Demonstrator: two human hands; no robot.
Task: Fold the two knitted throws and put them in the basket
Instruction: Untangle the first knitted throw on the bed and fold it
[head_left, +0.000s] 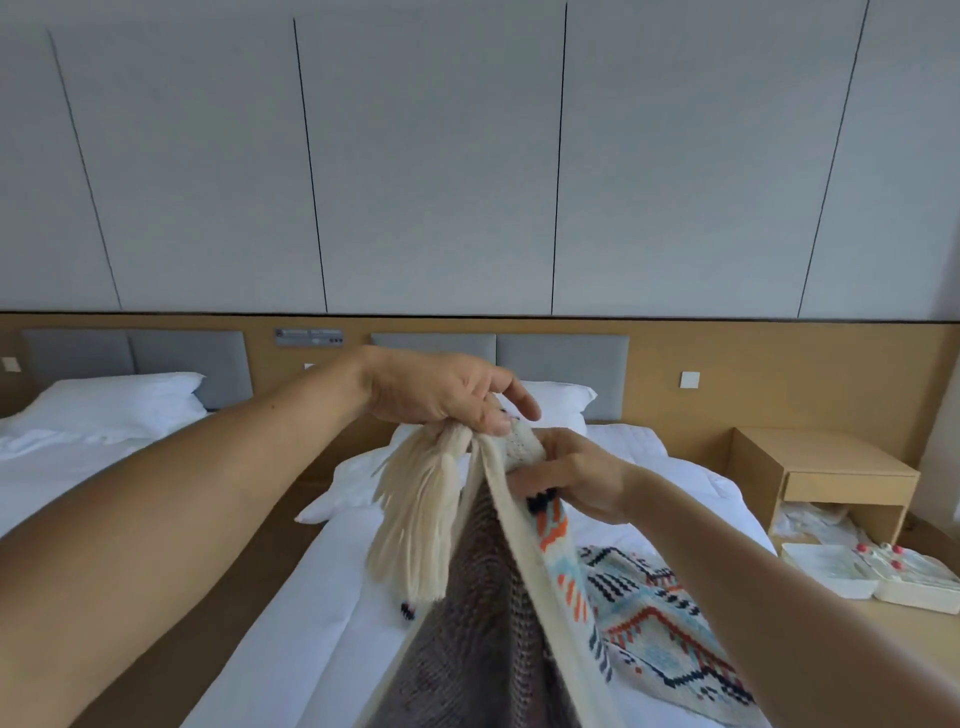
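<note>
Over the bed (332, 597), the left hand (441, 389) gripped the patterned throw (566, 582) by its tasselled corner, and the right hand (576, 478) pinched its edge just beside. It stretched from 12 to 6 o'clock, its near end cut off.

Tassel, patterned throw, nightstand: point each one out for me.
Tassel (415, 530), head view, on its hanging cream strands.
Patterned throw (660, 639), head view, on its flat-lying patterned part.
Nightstand (810, 457), head view, on its top surface.
</note>
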